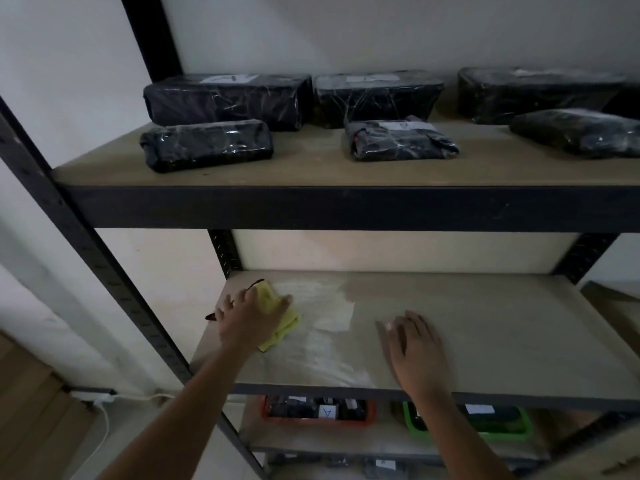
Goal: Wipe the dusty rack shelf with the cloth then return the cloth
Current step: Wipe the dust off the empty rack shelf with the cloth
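A yellow cloth (277, 315) lies on the left part of the middle rack shelf (485, 327), a beige board in a dark metal frame. My left hand (247, 315) presses down on the cloth, fingers spread over it. Pale dust streaks (322, 341) cover the shelf to the right of the cloth and toward the front edge. Flat on the bare shelf further right rests my right hand (414, 344), fingers together, holding nothing.
Several black plastic-wrapped parcels (207, 145) sit on the upper shelf. Below, a red tray (318, 412) and a green tray (485, 422) hold items. Dark uprights (104, 265) frame the rack. A white cable (104, 424) runs along the floor at left.
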